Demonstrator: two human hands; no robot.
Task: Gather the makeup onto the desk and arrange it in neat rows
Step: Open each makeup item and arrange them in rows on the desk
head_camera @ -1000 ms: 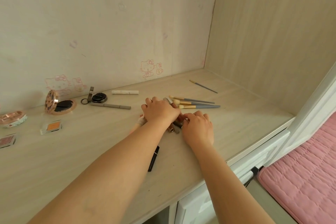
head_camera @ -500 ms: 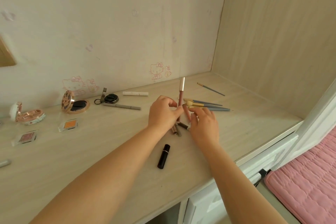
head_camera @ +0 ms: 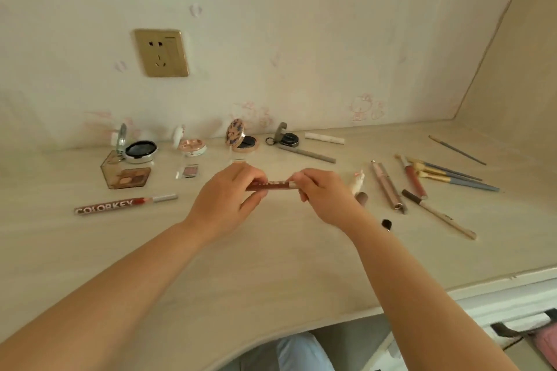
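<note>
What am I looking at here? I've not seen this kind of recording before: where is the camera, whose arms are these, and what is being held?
There is no machine. The single view comes from a camera worn on a person's head, looking down over their own bare arms at a pale wooden desk. The left hand and right hand together hold a slim reddish-brown lip gloss tube horizontally above the desk, each pinching one end. A similar tube printed COLORKEY lies to the left. Open compacts sit along the wall; an eyeshadow palette lies in front of them. Makeup brushes and pencils lie scattered on the right.
</note>
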